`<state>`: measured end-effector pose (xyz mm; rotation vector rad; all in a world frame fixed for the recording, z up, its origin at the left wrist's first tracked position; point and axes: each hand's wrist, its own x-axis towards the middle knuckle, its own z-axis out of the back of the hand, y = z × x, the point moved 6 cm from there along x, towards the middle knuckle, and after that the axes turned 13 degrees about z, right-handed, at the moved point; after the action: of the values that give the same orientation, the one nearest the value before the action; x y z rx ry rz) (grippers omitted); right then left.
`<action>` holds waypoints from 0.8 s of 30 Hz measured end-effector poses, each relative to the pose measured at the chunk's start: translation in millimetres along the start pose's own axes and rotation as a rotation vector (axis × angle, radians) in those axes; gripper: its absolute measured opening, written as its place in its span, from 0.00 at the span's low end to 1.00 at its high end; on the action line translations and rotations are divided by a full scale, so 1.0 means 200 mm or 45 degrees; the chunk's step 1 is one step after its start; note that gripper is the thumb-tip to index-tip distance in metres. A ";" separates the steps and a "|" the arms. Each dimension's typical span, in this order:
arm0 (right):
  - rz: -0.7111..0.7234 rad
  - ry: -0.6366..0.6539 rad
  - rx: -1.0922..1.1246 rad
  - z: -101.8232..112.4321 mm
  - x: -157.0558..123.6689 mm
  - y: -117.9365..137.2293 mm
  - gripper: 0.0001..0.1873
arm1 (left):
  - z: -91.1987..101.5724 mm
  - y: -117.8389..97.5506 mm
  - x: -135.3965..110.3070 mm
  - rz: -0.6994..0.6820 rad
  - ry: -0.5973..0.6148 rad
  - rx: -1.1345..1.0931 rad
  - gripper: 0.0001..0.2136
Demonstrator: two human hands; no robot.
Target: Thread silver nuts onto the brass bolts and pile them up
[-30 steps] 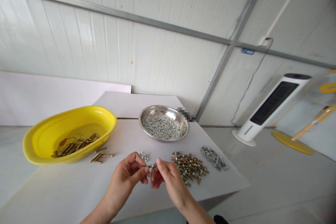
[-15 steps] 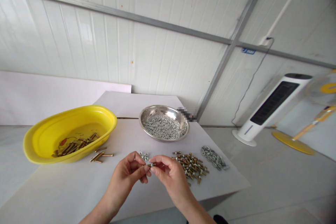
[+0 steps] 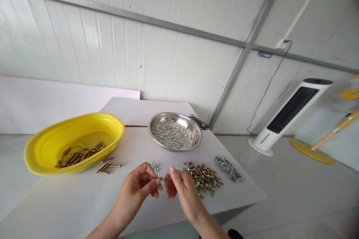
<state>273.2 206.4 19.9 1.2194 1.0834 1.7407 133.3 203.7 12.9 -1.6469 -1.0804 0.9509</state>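
Observation:
A brass-coloured bolt (image 3: 160, 178) is pinched between the thumb and fingers of my left hand (image 3: 134, 190), pointing right. A silver nut (image 3: 163, 179) sits around its shank, just past my left fingertips. My right hand (image 3: 187, 198) is open beside the bolt's right end, thumb raised away from the fingers. Those fingers are slightly blurred and lie close to the nut; whether they touch it I cannot tell. Several loose nuts (image 3: 155, 165) lie just behind my hands. To the right is a pile of bolts with nuts on them (image 3: 206, 179).
A yellow basin (image 3: 36, 138) with bolts inside stands at the left, several loose bolts (image 3: 106, 168) near it. Behind my hands is a steel bowl (image 3: 153, 136) of nuts. Silver ring-shaped pieces (image 3: 228, 168) lie near the table's (image 3: 84, 201) right edge.
My right thumb has lifted and my right fingers have opened away from the bolt, showing the nut more clearly. My left hand keeps its pinch in nearly the same place.

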 end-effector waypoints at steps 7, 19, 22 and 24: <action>0.157 -0.019 -0.023 0.04 0.03 0.08 0.10 | 0.02 -0.02 0.00 0.035 -0.046 -0.053 0.13; 0.076 0.045 0.050 0.01 0.02 0.02 0.10 | 0.02 -0.02 0.00 0.019 -0.033 -0.023 0.13; 0.044 0.098 0.139 -0.02 0.00 0.03 0.12 | 0.01 -0.01 0.00 0.010 -0.018 -0.009 0.13; 0.030 0.124 0.148 -0.03 -0.01 0.03 0.16 | -0.01 -0.01 0.00 0.005 0.004 -0.005 0.14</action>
<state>266.7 201.7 23.3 1.2326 1.2471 1.7918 133.9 202.8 14.9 -1.6538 -1.0778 0.9489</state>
